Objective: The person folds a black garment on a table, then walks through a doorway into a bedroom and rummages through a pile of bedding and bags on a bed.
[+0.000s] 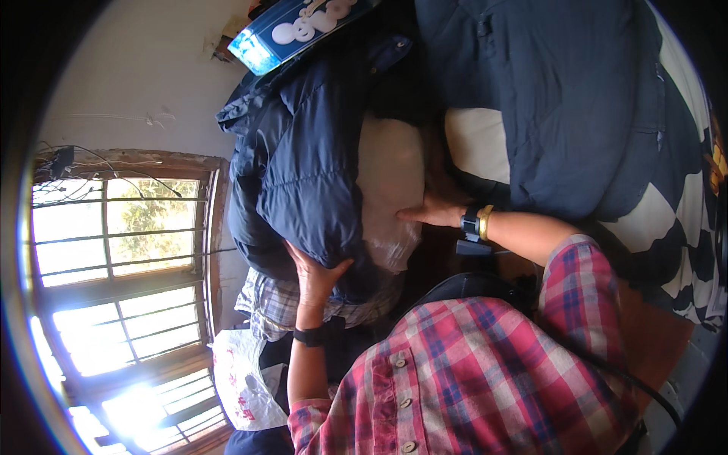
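A dark blue quilted puffer jacket (310,170) lies bunched in front of me. My left hand (315,278) grips its near end, with the thumb spread on the side facing me. Beside the jacket is a pale package in clear plastic wrap (391,187). My right hand (441,209) holds the package's right edge, its thumb on the plastic and its other fingers in shadow along the side. What lies beneath the jacket is mostly hidden. Dark bands circle both wrists, and a gold-coloured bangle (485,222) is on the right one.
A dark blue printed box (296,31) rests beyond the jacket. Dark bedding (569,108) covers a black-and-white patterned sheet (640,219) on the right. Checked cloth (273,304) and a white plastic bag (244,381) are near my left arm. A barred window (122,261) stands left; a black cable (631,381) runs right.
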A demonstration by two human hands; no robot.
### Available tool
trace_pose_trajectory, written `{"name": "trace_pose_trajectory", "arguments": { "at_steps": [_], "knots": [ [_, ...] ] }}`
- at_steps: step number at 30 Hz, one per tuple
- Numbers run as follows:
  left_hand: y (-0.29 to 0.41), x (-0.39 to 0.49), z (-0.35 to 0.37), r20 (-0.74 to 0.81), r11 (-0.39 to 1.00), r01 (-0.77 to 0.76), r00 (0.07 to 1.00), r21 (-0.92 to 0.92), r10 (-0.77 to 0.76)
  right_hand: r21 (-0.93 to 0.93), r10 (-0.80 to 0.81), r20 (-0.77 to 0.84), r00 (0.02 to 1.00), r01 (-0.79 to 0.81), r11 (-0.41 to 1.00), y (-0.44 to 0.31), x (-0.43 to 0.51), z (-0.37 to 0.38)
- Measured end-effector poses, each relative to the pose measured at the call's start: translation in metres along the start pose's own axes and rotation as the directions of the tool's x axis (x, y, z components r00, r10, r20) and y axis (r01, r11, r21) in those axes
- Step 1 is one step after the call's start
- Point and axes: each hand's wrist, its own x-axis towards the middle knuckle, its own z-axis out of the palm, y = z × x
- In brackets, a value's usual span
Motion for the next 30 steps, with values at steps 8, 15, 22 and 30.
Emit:
{"name": "trace_pose_trajectory", "arguments": {
  "at_steps": [8,15,22,30],
  "knots": [
    [-0.070,0.044,0.084,0.055,0.864,-0.341,0.937,0.371,0.346,-0.172,-0.157,-0.019,0.987,0.151,0.974,-0.009,0.039,-0.004],
    [-0.054,0.139,0.058,-0.157,0.949,-0.219,0.954,0.227,0.257,-0.541,-0.048,-0.142,0.989,-0.037,0.840,-0.051,0.090,-0.046],
    [0.000,0.218,0.020,-0.383,0.916,-0.293,0.840,0.276,0.384,-0.272,-0.095,-0.240,0.966,0.027,0.962,-0.093,0.148,-0.096],
    [0.009,0.137,0.100,-0.149,0.658,-0.114,0.932,0.744,0.331,-0.472,0.198,-0.244,0.949,-0.295,0.831,-0.042,0.089,-0.080]
  ]
}}
